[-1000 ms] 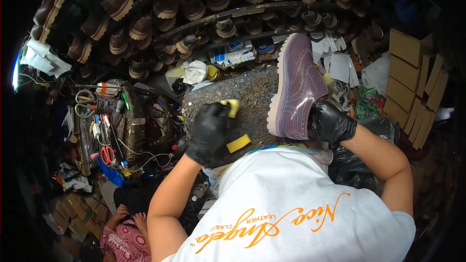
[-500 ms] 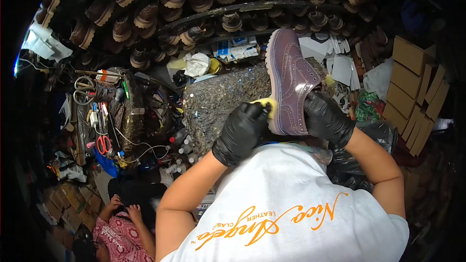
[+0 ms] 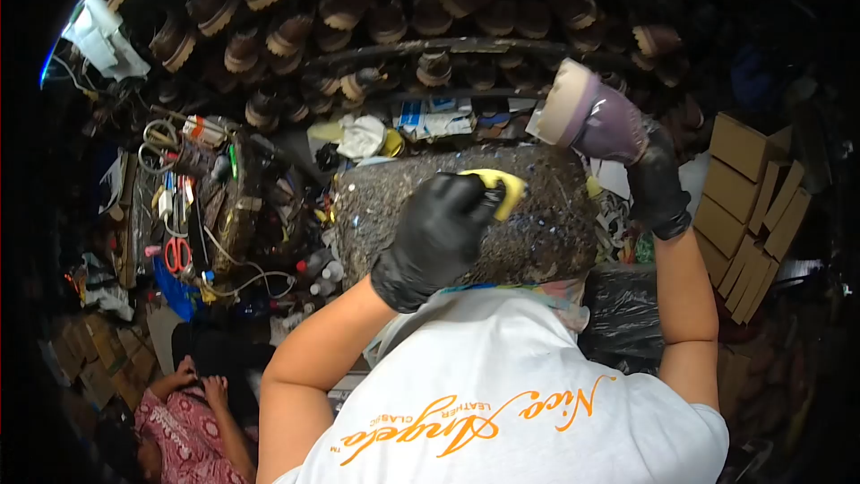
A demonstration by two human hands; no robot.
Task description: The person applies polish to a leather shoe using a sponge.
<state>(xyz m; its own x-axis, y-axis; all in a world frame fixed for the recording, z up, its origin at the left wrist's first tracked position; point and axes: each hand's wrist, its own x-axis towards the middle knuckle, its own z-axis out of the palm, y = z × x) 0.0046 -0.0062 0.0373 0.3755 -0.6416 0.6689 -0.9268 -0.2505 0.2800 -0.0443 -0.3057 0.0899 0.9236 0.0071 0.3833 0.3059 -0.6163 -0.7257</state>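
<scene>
My right hand, in a black glove, grips a purple-brown leather shoe by its upper and holds it up at the right of the bench. The shoe's pale sole is turned toward the upper left. My left hand, also black-gloved, is closed on a yellow cloth that sticks out past the fingertips. This hand hovers over the dark, rough-topped bench, apart from the shoe.
Racks of brown shoes curve across the back. To the left, a cluttered stand holds red-handled scissors and cables. Flat cardboard pieces are stacked at right. Another person in a patterned red top is at lower left.
The shoe has gone from the bench's middle up and to the right, tipping so its sole shows. The yellow cloth has come away from the shoe's side.
</scene>
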